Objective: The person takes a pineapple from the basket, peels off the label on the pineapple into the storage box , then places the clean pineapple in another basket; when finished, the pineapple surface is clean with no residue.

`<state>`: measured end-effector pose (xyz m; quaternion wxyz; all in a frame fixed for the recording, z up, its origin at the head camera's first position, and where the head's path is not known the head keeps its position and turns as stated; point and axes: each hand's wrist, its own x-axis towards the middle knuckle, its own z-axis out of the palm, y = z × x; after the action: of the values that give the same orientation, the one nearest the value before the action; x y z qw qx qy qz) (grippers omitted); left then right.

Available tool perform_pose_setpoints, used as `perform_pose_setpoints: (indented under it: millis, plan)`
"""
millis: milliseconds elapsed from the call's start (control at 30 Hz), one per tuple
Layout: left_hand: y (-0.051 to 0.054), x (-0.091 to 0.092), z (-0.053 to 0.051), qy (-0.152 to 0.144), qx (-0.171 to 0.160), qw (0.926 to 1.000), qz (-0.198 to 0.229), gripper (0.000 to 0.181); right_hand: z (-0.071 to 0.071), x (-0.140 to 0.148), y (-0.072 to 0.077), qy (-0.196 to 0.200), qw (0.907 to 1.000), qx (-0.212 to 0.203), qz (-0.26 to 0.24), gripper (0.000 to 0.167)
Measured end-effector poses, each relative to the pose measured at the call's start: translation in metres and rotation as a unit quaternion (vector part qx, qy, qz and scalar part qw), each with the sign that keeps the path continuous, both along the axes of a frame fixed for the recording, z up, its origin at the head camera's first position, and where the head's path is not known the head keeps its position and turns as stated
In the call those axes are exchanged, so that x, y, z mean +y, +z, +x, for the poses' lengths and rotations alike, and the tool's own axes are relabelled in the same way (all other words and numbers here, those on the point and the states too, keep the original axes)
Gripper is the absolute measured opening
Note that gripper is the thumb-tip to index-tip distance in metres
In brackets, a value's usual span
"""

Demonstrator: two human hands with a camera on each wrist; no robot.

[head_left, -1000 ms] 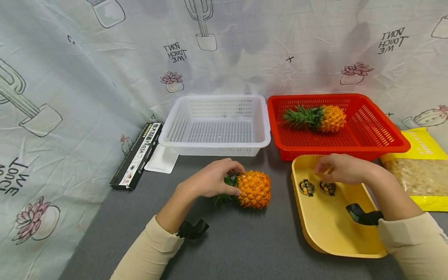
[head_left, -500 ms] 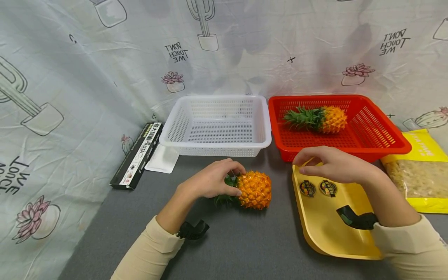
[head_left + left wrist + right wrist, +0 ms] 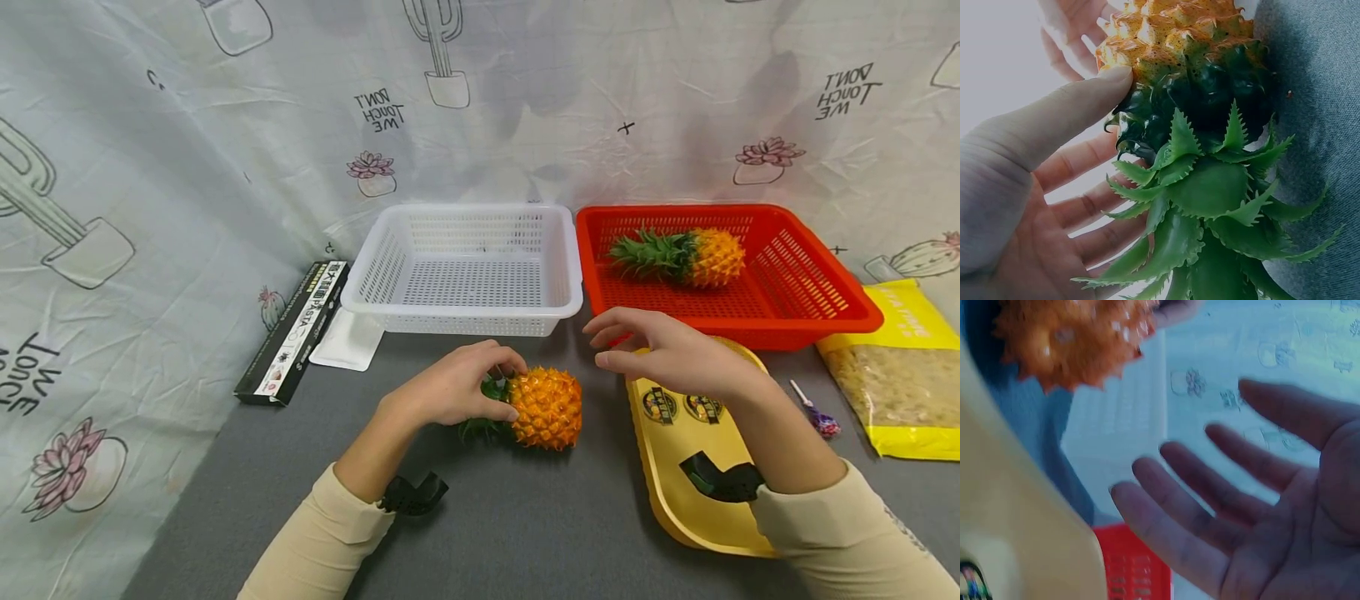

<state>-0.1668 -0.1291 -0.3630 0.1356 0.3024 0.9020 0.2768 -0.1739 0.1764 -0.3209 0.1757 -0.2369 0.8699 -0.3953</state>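
Note:
An orange artificial pineapple with green leaves lies on its side on the grey table. My left hand holds it where fruit meets leaves, thumb on the near side and fingers on the far side. In the left wrist view the thumb presses the dark green base of the fruit, beside the leaves. My right hand hangs over the far left corner of the yellow tray, holding nothing. Its parted fingers point toward the pineapple without touching it, as the right wrist view shows.
A white basket stands at the back, beside a red basket with another pineapple in it. At left lie a black pasta box and a white packet. A lollipop and yellow bag lie at right.
My right hand has moved left and up out of the yellow tray, toward the pineapple. The lollipop has come into view behind the right arm. My left hand has stayed in place.

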Motion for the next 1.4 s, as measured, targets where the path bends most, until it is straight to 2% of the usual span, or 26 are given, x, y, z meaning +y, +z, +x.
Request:
perform_pose_setpoints:
  millis: [133, 233, 367, 567, 700, 867, 1033, 1400]
  plan:
    - [0.0, 0.0, 0.0, 0.003, -0.002, 1.0, 0.001, 0.05, -0.002, -0.013, -0.004, -0.03, 0.9985, -0.043, -0.014, 0.041]
    - [0.0, -0.001, 0.0, 0.002, -0.002, 1.0, 0.002, 0.05, -0.002, -0.022, -0.009, -0.036, 0.9971, -0.065, -0.02, 0.043]
    - [-0.001, 0.0, 0.0, 0.0, 0.001, 1.0, 0.002, 0.05, 0.0, -0.033, -0.014, -0.022, 0.9956, -0.088, -0.022, 0.049]
    - [0.0, 0.0, 0.0, 0.0, -0.001, 1.0, 0.001, 0.051, 0.002, -0.042, -0.022, 0.022, 0.9948, -0.099, 0.005, 0.069]
    - [0.0, 0.0, 0.0, 0.002, -0.003, 1.0, -0.001, 0.052, 0.004, -0.048, -0.026, 0.049, 0.9948, -0.086, 0.021, 0.077]
    - [-0.001, -0.001, -0.001, 0.003, -0.003, 1.0, -0.001, 0.052, 0.004, -0.055, -0.032, 0.071, 0.9949, -0.04, 0.058, 0.076]
    - [-0.001, -0.001, -0.001, 0.002, -0.004, 1.0, 0.001, 0.051, 0.004, -0.057, -0.033, 0.086, 0.9941, -0.025, 0.062, 0.074]
    - [-0.001, -0.002, 0.0, 0.004, -0.004, 1.0, 0.002, 0.053, 0.004, -0.062, -0.034, 0.087, 0.9932, -0.012, 0.076, 0.074]
